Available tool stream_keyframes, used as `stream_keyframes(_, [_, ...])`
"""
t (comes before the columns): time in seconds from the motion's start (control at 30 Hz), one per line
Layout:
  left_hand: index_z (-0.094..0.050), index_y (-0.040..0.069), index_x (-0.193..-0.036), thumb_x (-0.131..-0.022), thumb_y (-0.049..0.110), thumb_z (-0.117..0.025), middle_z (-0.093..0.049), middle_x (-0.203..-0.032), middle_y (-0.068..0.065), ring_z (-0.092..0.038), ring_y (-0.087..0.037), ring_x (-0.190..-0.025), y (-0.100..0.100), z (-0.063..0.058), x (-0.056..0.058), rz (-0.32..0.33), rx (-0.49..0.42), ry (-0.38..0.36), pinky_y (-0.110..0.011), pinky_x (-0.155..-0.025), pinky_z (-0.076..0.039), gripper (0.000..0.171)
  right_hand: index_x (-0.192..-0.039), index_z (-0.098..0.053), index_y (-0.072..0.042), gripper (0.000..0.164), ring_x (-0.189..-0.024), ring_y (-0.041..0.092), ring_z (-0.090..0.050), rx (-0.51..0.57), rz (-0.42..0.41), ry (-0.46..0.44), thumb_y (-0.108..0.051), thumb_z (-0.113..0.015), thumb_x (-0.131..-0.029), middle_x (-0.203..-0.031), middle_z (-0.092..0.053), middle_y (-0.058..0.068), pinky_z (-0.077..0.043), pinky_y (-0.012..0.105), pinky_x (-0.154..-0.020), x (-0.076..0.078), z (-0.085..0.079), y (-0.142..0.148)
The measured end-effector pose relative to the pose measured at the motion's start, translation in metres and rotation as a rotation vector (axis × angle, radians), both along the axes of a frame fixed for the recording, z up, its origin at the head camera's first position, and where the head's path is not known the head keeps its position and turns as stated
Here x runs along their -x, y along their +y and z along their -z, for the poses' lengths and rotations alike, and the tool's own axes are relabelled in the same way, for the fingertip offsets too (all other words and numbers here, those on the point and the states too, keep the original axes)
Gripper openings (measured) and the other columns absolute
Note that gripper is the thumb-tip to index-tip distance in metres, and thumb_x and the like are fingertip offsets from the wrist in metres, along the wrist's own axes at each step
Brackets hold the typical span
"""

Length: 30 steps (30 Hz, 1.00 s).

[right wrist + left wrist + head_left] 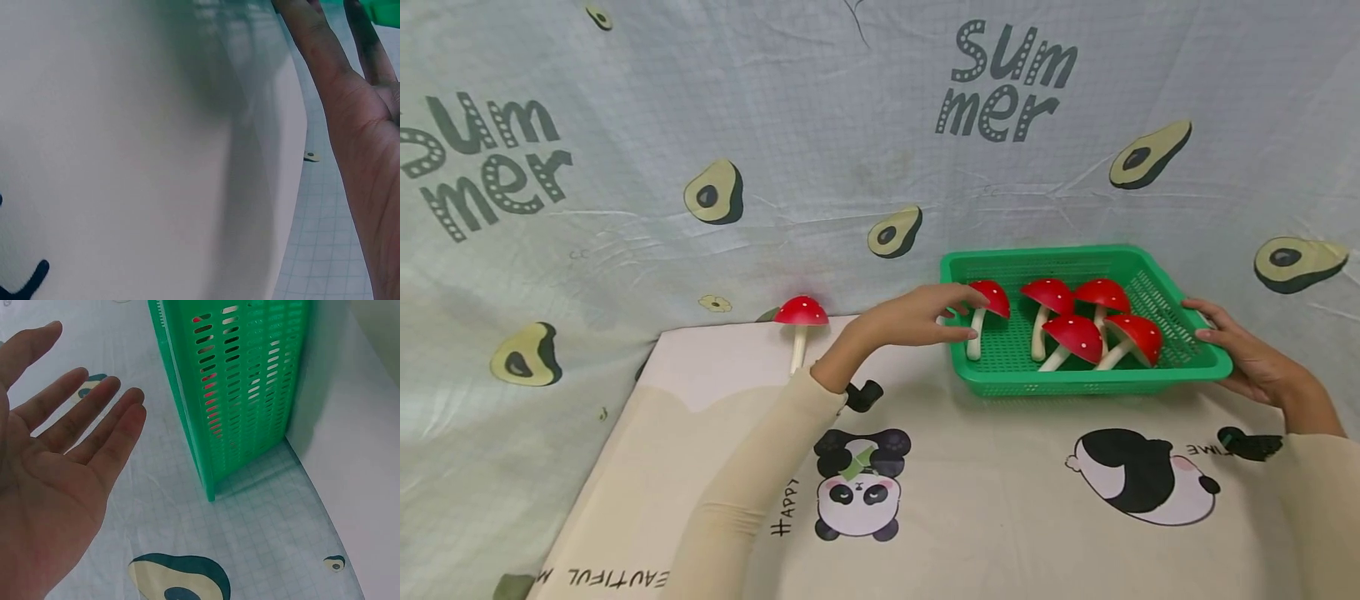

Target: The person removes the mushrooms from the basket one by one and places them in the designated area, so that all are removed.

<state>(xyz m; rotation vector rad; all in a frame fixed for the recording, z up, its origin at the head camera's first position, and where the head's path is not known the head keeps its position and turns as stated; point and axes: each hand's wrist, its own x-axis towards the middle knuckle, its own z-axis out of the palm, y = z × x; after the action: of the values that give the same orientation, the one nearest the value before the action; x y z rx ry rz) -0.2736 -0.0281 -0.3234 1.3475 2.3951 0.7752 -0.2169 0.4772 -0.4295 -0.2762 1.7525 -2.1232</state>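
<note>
A green plastic basket (1090, 377) stands at the back right of the table, with several red-capped toy mushrooms (1073, 335) lying in it. My right hand (1251, 358) grips the basket's right end at the rim, thumb on top. Over the left end reaches my left hand (917, 317), beside the leftmost mushroom (990, 298). In the left wrist view that left hand (62, 456) has its fingers spread and slightly bent, apart from the basket's slotted wall (250, 381). Most of the right fingers are hidden under the rim. Another red-capped mushroom (802, 312) is at the table's back left.
The table (985, 500) has a pale cover printed with pandas and lettering. Behind it hangs a light cloth (820, 125) with avocado and "summer" prints, close to the basket's far side. My left forearm (737, 492) crosses the table's left half.
</note>
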Motion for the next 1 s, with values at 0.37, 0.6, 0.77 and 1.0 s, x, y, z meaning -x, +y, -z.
stream_keyframes(0.37, [-0.051, 0.006, -0.145, -0.102, 0.025, -0.063, -0.054, -0.144, -0.006, -0.055, -0.02, -0.128, 0.013, 0.001, 0.007, 0.048, 0.027, -0.016, -0.03, -0.106, -0.046, 0.049, -0.146, -0.032, -0.042, 0.05, -0.095, 0.019, -0.072, -0.017, -0.004, -0.008, -0.007, -0.03, -0.11, -0.118, -0.059, -0.004, -0.062, 0.036, -0.075, -0.004, 0.005, 0.003])
stream_keyframes(0.6, [-0.052, 0.01, -0.143, -0.102, 0.028, -0.064, -0.055, -0.143, -0.003, -0.055, -0.017, -0.128, 0.013, -0.011, 0.01, 0.028, 0.044, 0.007, -0.027, -0.106, -0.045, 0.047, -0.145, -0.032, -0.039, 0.047, -0.091, 0.019, -0.072, -0.06, 0.055, -0.017, -0.007, -0.032, -0.109, -0.118, -0.059, -0.004, -0.062, 0.034, -0.071, 0.006, -0.004, 0.001])
stream_keyframes(0.77, [-0.052, 0.009, -0.143, -0.102, 0.028, -0.062, -0.056, -0.142, -0.003, -0.055, -0.016, -0.128, 0.015, -0.012, 0.014, 0.056, 0.016, -0.023, -0.029, -0.107, -0.045, 0.046, -0.143, -0.033, -0.04, 0.047, -0.09, 0.018, -0.071, -0.087, 0.073, -0.03, -0.008, -0.033, -0.109, -0.116, -0.059, -0.005, -0.062, 0.034, -0.07, 0.006, -0.005, 0.0])
stream_keyframes(1.0, [-0.053, 0.008, -0.143, -0.103, 0.027, -0.061, -0.057, -0.141, -0.003, -0.056, -0.018, -0.127, 0.033, -0.007, 0.02, 0.081, 0.019, -0.051, -0.029, -0.106, -0.046, 0.045, -0.145, -0.033, -0.037, 0.048, -0.092, 0.02, -0.072, -0.018, 0.041, -0.019, -0.005, -0.031, -0.109, -0.117, -0.061, -0.003, -0.062, 0.035, -0.071, 0.005, -0.003, 0.0])
